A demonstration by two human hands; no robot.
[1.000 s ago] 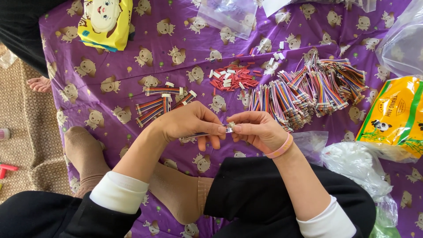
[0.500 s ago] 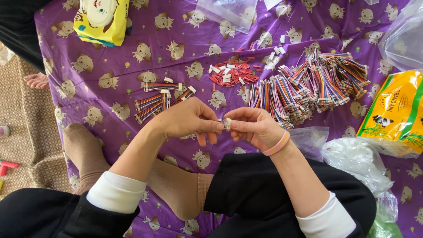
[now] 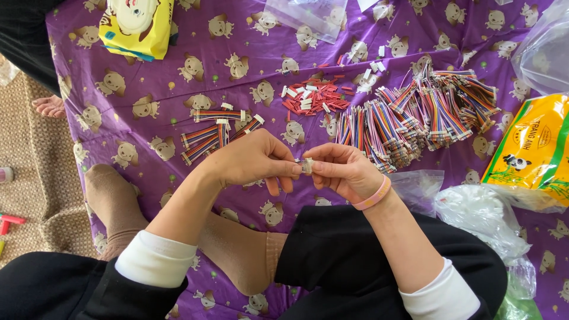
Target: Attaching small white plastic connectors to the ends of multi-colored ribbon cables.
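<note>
Over cloth's near edge: small white plug pinched between left hand fingers and right hand fingers, both closed on it, long axis across.

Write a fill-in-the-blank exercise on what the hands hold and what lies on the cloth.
1. The left hand and right hand pinch a small ____ connector between their fingertips.
2. The right wrist wears a ____ band.
3. The cloth under the wire bundles is ____ with a cartoon animal print.
4. The pile of small parts beyond the hands is mostly ____ with some white.

Missing words: white; pink; purple; red
</note>
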